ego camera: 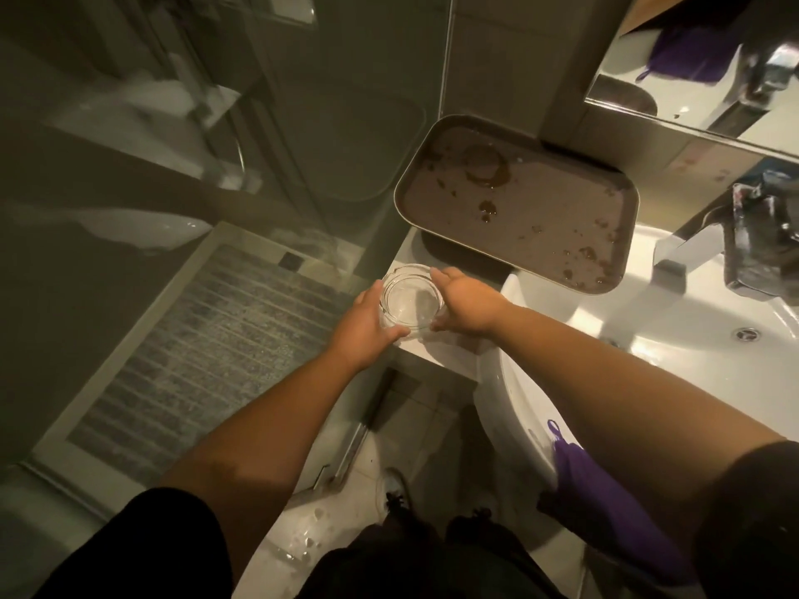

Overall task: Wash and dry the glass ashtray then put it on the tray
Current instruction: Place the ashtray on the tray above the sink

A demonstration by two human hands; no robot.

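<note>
A clear round glass ashtray (410, 301) sits at the left end of the white counter, between my two hands. My left hand (367, 326) wraps its left side with the thumb along the near rim. My right hand (465, 302) cups its right side, fingers over the far rim. Just beyond the ashtray lies a brown rectangular tray (575, 218), spotted with wet marks and a ring stain, resting partly on the counter and partly over the basin's rim.
A white washbasin (674, 339) with a drain lies to the right, with a chrome tap (709, 248) at its back. A purple cloth (605, 477) hangs over the basin's near edge. A glass shower screen and mat (207, 339) stand to the left.
</note>
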